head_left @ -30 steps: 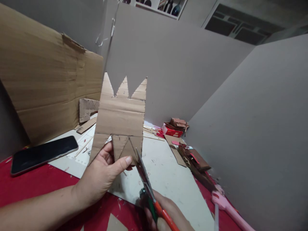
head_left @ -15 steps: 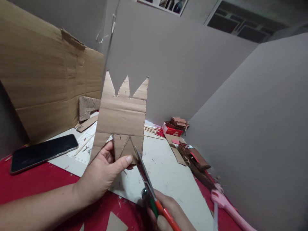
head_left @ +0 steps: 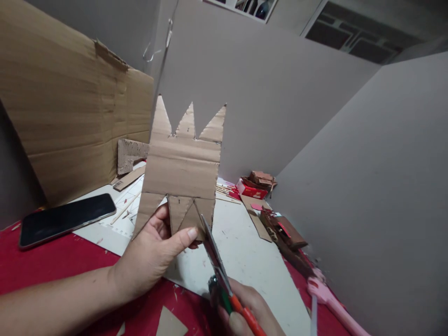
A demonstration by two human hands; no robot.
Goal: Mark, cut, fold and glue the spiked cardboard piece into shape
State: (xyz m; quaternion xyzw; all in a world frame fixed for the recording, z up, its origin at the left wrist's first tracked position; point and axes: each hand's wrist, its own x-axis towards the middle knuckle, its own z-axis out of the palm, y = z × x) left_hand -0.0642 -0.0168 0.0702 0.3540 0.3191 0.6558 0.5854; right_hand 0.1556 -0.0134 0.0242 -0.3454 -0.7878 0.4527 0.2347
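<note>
Brown cardboard sheet point(head_left: 182, 170), raised upright above a white board point(head_left: 254, 261) on red cloth point(head_left: 52, 261): 3 sharp points along the top, 1 open notch at lower left, 1 peak in dark drawn lines at lower right. Gripped low by the left hand point(head_left: 154, 247), with the thumb across the front and fingers behind, partly visible through the notch. Clasped in the right hand point(head_left: 256, 298): scissors point(head_left: 216, 261) with an orange handle, set on the right-hand stroke of the drawn peak. Near the same fingers, something green point(head_left: 226, 298), too hidden to name.

Shifted over the last 1 second: sheet and scissors together, slightly up and to the right in view. Barely altered: the place of the blade tips against the drawn line. For the cutting, by all appearances, more a change of hold or angle than a longer cut. Impossible to tell blades parted from blades together. At the left, unused, a phone point(head_left: 68, 219); at the bottom, a cardboard scrap point(head_left: 170, 322).
</note>
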